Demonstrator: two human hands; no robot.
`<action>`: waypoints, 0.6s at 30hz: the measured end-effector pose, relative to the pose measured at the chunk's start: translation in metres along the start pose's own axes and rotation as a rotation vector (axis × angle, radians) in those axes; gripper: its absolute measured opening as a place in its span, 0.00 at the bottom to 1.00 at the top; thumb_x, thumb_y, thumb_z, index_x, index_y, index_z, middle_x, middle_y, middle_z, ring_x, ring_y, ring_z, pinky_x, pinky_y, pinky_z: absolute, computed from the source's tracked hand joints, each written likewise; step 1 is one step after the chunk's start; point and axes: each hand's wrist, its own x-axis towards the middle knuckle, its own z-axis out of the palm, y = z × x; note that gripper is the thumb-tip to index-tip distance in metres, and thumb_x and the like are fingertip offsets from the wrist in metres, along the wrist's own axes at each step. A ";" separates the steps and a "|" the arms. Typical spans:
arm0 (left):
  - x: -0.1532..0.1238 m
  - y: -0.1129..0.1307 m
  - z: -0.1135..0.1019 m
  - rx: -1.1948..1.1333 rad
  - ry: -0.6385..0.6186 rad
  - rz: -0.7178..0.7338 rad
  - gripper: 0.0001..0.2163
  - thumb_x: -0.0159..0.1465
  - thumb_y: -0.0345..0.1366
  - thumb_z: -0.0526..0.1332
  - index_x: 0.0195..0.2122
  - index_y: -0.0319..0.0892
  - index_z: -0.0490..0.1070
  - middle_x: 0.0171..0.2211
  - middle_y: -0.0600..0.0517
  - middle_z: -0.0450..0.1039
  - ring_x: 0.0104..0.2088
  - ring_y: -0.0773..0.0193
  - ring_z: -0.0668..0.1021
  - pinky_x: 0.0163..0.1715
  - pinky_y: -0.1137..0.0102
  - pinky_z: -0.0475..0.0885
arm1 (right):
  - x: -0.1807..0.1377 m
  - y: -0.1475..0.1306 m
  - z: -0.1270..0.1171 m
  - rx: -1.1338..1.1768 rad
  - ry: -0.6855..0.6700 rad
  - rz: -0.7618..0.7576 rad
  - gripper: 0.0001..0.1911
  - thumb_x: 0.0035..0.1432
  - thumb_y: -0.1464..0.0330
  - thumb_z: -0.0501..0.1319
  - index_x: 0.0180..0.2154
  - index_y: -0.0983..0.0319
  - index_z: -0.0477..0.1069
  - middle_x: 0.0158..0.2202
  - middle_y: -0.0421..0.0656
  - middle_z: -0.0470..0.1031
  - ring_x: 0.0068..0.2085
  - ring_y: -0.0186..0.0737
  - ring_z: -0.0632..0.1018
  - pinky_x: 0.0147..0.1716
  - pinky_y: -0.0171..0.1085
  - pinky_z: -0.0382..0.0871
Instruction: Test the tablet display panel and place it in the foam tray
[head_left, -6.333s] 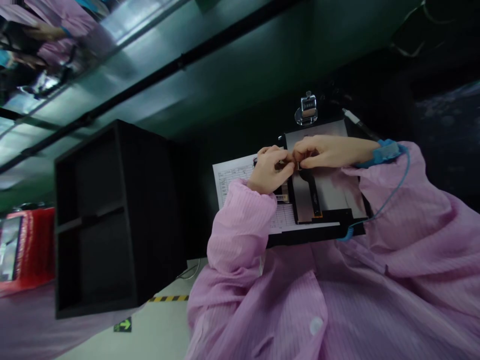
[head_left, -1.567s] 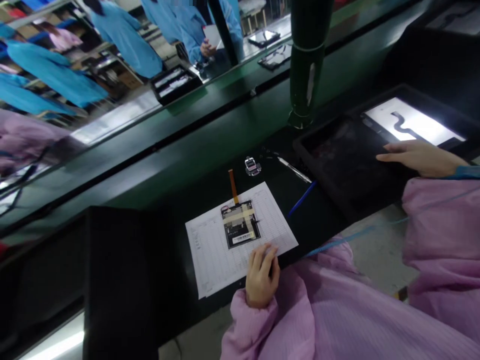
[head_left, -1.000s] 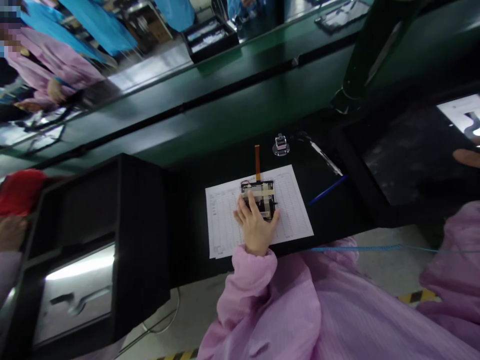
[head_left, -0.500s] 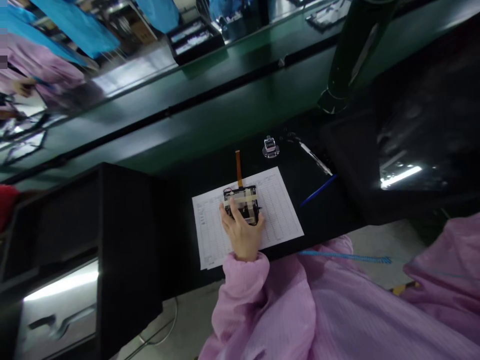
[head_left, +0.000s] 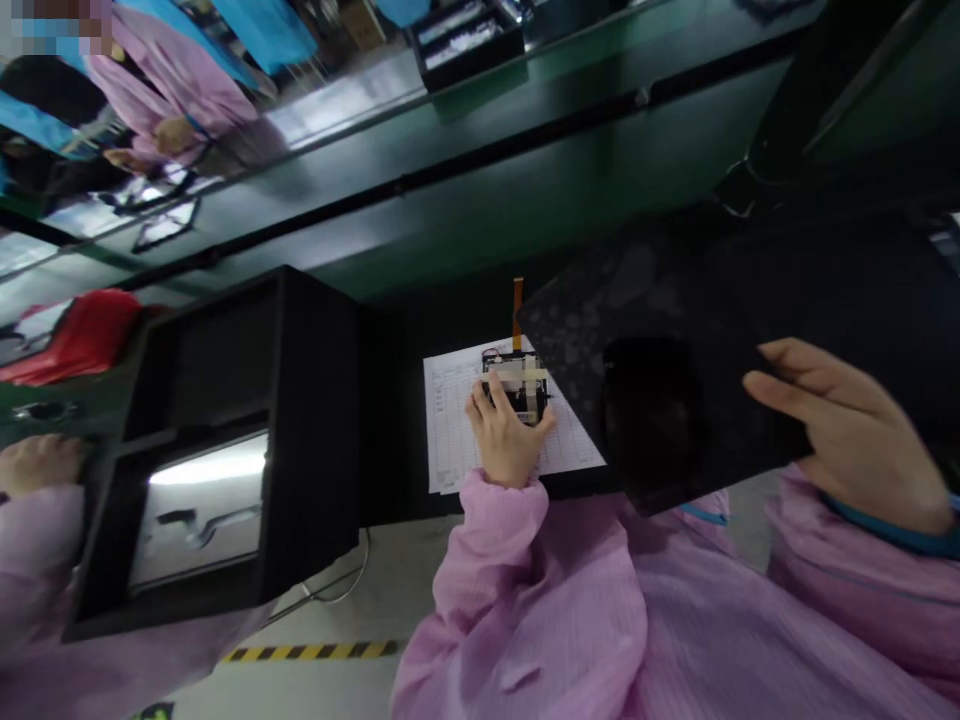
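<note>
My left hand (head_left: 510, 435) lies over a small black electronic module (head_left: 529, 380), its fingers at the left side and the thumb at the right edge. Strips of pale tape cross the module, and an orange flex cable (head_left: 517, 310) sticks out from its far side. Beneath it are printed form sheets (head_left: 450, 430) on the black table. My right hand (head_left: 855, 430), with a blue band at the wrist, grips the near right edge of a large flat black panel (head_left: 675, 350). The panel is tilted, has a darker patch and smudges, and covers the right part of the sheets.
A black divided box (head_left: 315, 420) with a shiny panel inside stands left. Beyond it are a red bag (head_left: 90, 335) and a co-worker's hand (head_left: 41, 465). A green conveyor (head_left: 450, 200) runs behind; a dark post (head_left: 780, 130) rises at the back right. Another person in pink (head_left: 172, 90) works across.
My right hand has come into view with the black panel, which now hides the area of the pens and tally counter. The view has shifted left. My left hand stays on the module.
</note>
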 end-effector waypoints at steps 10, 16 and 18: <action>0.013 -0.014 -0.011 0.000 -0.081 -0.015 0.49 0.55 0.50 0.67 0.70 0.32 0.44 0.65 0.30 0.56 0.64 0.32 0.61 0.60 0.38 0.59 | 0.006 0.022 0.032 0.049 -0.030 0.031 0.16 0.48 0.55 0.67 0.32 0.58 0.67 0.28 0.39 0.67 0.30 0.36 0.69 0.28 0.35 0.65; 0.001 0.016 -0.053 -0.552 -0.113 0.028 0.35 0.67 0.59 0.49 0.68 0.42 0.51 0.69 0.39 0.54 0.69 0.46 0.59 0.64 0.49 0.63 | -0.037 0.000 0.040 -0.531 0.092 -0.327 0.13 0.63 0.55 0.54 0.40 0.56 0.69 0.30 0.43 0.74 0.29 0.44 0.74 0.27 0.41 0.66; -0.018 0.031 -0.067 -0.821 -0.335 0.112 0.34 0.68 0.62 0.40 0.71 0.49 0.45 0.70 0.44 0.53 0.67 0.51 0.65 0.59 0.56 0.70 | -0.062 -0.013 0.061 -0.757 0.136 -0.561 0.13 0.66 0.61 0.48 0.42 0.54 0.70 0.32 0.46 0.77 0.29 0.46 0.76 0.23 0.43 0.66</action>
